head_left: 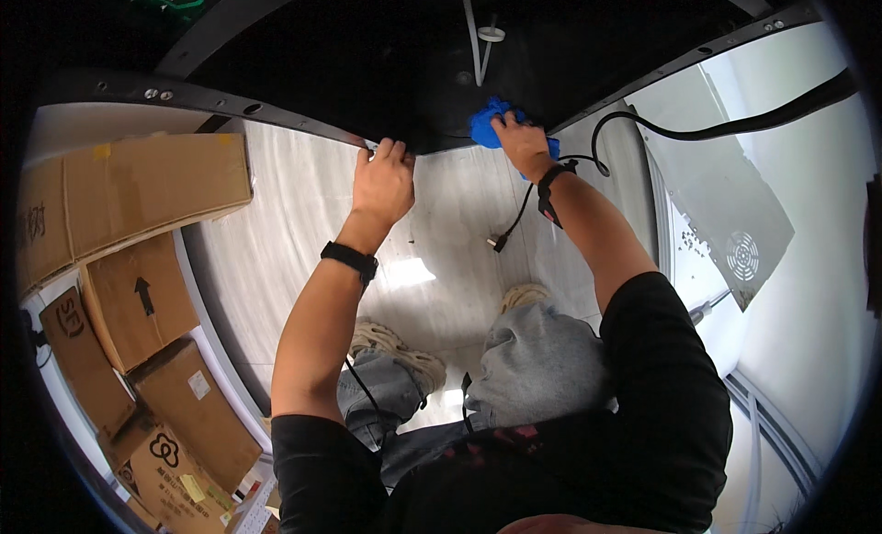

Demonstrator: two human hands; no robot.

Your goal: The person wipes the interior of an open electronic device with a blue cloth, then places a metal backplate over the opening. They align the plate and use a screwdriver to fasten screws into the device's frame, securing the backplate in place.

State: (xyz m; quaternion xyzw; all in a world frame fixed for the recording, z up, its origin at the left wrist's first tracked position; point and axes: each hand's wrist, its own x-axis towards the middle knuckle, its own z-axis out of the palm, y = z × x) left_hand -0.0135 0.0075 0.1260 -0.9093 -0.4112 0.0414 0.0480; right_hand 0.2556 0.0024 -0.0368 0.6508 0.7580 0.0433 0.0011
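Observation:
A large black metal cabinet (404, 84) with an open interior fills the top of the head view. My left hand (384, 181) is curled over its front edge, left of the middle, with the fingertips at the rim. My right hand (522, 146) is closed on a bunched blue cloth (487, 125) and presses it against the cabinet's black surface near the corner. Part of the cloth hangs out under the palm. A thin white rod with a round white piece (491, 35) stands inside the cabinet, beyond the cloth.
Cardboard boxes (156, 194) are stacked along the left. A black power cord runs by my right wrist, its plug (497, 244) hanging over the pale floor (276, 258). At the right stands a grey panel with a round vent (742, 255). My shoes (400, 350) are below.

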